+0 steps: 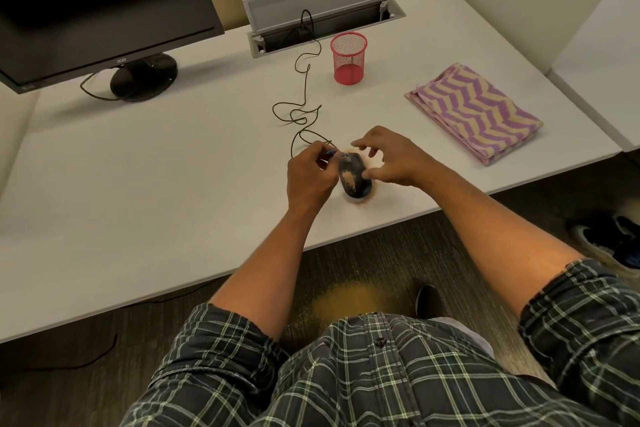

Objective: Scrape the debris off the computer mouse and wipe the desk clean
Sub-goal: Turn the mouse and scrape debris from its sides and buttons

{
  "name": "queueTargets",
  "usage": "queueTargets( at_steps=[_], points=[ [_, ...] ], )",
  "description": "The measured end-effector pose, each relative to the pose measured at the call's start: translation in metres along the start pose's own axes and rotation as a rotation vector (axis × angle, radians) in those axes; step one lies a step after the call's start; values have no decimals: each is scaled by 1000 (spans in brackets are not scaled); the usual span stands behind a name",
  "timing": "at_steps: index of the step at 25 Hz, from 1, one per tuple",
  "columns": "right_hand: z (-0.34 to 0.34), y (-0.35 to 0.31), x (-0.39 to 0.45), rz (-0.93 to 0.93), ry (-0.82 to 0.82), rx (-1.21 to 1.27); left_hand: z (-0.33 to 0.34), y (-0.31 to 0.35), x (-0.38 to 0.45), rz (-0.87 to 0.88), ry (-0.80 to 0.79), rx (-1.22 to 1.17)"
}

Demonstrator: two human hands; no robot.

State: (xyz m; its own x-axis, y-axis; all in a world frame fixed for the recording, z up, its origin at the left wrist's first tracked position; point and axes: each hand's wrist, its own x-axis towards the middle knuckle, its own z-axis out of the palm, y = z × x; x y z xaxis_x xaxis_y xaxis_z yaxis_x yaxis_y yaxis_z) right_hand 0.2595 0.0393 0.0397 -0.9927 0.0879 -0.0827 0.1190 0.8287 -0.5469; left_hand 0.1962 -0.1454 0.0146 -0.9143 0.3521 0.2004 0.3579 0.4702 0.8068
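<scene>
- At the far left a dark monitor (93, 0) stands on its round base near the back edge of the white tabletop (138, 191); in front of it there is a wide bare area up to the near edge.
- A thin black cable (300, 104) runs in loops from the open cable hatch (322, 10) at the back down to the mouse.
- The left hand (310, 177) is just beside the left side of the mouse, with fingers curled and pinching a small blue tool (333, 152); its tip is at the front end of the mouse.
- The black computer mouse (354, 180) lies on the tabletop near the front edge, between the two hands, with light brown debris (348, 179) on its back and a little more on the tabletop around it.
- The right hand (388, 159) touches the right side of the mouse with the thumb; the other fingers are spread and lifted, holding nothing.
- A red mesh cup (348, 57) stands upright behind the mouse, well apart; I see nothing in it.
- A folded cloth (474, 111) with purple zigzag lies near the right edge of the tabletop.
</scene>
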Motion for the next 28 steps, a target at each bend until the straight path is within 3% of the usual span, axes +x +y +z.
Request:
queueTargets(
  at_steps=[3, 13, 23, 28],
  points=[
    [4, 7, 8, 25, -190, -142, -7, -3, -4, 13, -9, 35],
    [7, 11, 31, 39, -341, -327, -15, -8, -30, 103, -135, 165],
    [6, 16, 34, 77, -364, -282, -19, 6, -28, 239, -198, 402],
    [2, 16, 34, 67, -367, -287, -25, 7, -26, 261, -367, 470]
  ],
)
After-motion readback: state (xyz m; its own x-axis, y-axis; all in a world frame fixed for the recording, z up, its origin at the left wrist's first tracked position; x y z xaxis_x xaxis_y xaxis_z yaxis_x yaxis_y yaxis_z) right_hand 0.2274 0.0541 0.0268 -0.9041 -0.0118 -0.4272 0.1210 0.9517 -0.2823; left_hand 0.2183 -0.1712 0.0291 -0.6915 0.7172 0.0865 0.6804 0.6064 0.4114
